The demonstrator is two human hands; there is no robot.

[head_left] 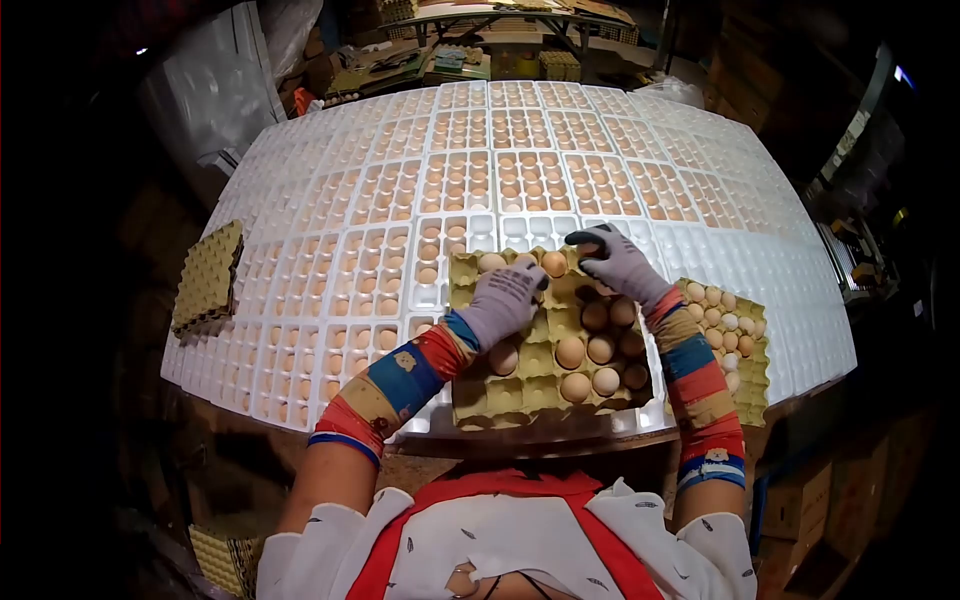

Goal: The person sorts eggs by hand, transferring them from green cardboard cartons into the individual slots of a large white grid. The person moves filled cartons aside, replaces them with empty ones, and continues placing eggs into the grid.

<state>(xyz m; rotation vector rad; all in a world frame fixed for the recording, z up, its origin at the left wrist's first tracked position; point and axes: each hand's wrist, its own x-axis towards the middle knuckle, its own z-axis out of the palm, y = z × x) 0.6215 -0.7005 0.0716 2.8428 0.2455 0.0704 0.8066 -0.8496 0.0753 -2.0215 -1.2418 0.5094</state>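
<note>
A yellow-green pulp egg tray (480,402) lies before me, partly filled with brown and pale eggs (570,352); several of its cups are bare. My left hand (500,303), in a grey glove with dark fingertips, is over the tray's left half. Its fingers are curled down, and whatever they hold is hidden. At the tray's far right edge is my right hand (622,264), gloved the same way. Its thumb and fingers curve around what looks like a brown egg, mostly covered by the glove. Beyond the hands lie white plastic trays (512,232).
Rows of egg-filled white trays (455,185) cover the table; those at right (745,285) hold no eggs. Another pulp tray with eggs (722,335) sits at my right. Stacked pulp trays (208,280) stand at the left edge. Cardboard boxes (800,515) are below right.
</note>
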